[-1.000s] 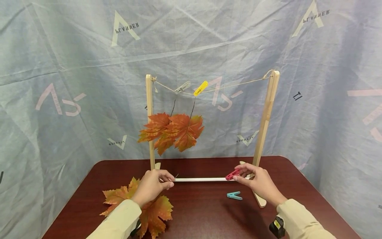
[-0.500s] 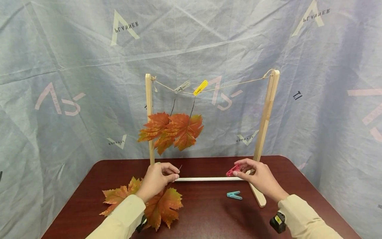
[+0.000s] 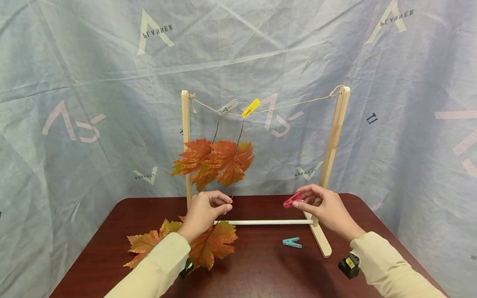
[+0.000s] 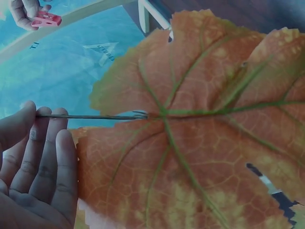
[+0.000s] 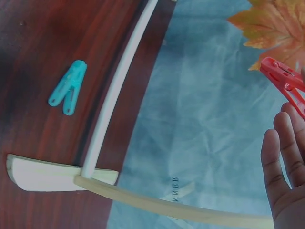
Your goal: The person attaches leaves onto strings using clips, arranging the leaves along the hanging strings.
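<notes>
My left hand (image 3: 207, 213) pinches the thin dark stem (image 4: 90, 117) of an orange-green maple leaf (image 4: 205, 114) between thumb and fingertips. The leaf hangs below that hand in the head view, over the table. On the right, my right hand (image 3: 323, 207) holds a red clothespin (image 3: 292, 200) by thumb and fingers, its nose pointing left. Above both hands a twine line (image 3: 298, 104) sags between two wooden posts. A grey clothespin (image 3: 227, 107) and a yellow clothespin (image 3: 251, 108) sit on the twine, with two orange maple leaves (image 3: 232, 162) hanging under them by their stems.
A blue clothespin (image 3: 292, 242) lies on the dark red table (image 3: 268, 269), left of the stand's right foot (image 3: 321, 240). Another maple leaf (image 3: 143, 247) lies at the left, partly behind my left sleeve. A white rod (image 3: 268, 222) joins the stand's posts low down. Grey printed cloth hangs behind.
My left hand has risen and moved right, bringing the leaf along by its stem. The right hand has lifted slightly with the red clothespin. The hanging leaves stay put.
</notes>
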### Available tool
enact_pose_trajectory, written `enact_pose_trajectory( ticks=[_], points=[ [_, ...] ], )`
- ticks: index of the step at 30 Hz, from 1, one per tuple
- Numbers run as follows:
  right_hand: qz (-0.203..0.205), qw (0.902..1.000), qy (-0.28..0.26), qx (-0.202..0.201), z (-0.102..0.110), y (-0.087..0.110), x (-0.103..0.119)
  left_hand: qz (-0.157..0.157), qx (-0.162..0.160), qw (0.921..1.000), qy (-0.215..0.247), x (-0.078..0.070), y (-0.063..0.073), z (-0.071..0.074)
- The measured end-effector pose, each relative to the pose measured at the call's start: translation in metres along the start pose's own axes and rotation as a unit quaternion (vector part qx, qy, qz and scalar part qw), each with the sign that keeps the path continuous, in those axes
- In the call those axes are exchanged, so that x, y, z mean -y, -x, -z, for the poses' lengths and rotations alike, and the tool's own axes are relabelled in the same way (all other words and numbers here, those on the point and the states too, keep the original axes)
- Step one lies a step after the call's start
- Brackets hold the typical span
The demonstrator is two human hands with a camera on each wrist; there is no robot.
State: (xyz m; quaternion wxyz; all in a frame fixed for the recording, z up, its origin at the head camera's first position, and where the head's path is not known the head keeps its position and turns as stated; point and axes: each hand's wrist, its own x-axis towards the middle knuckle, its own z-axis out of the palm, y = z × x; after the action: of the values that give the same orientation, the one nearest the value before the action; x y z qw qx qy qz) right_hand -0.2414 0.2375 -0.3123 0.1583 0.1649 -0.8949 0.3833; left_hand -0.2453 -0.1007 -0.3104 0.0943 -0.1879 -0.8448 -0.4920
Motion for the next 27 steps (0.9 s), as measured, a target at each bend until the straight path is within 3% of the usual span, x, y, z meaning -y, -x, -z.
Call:
enact_pose_trajectory(
  ticks=[7,18,27],
  points=[
    [0.013,0.9999,0.002,-0.005,0.013,-0.009,0.010,-0.022,-0.002,0.9997,-0.004,-0.018,-0.011,-0.005],
    [0.027,0.9996,0.009,-0.002,0.028,-0.023,0.025,-0.022,-0.007,0.9989,0.041,-0.037,-0.026,-0.012],
    [0.060,0.9979,0.006,-0.021,0.037,-0.036,0.032,-0.010,-0.033,0.9963,0.078,-0.046,-0.040,-0.019]
  ],
)
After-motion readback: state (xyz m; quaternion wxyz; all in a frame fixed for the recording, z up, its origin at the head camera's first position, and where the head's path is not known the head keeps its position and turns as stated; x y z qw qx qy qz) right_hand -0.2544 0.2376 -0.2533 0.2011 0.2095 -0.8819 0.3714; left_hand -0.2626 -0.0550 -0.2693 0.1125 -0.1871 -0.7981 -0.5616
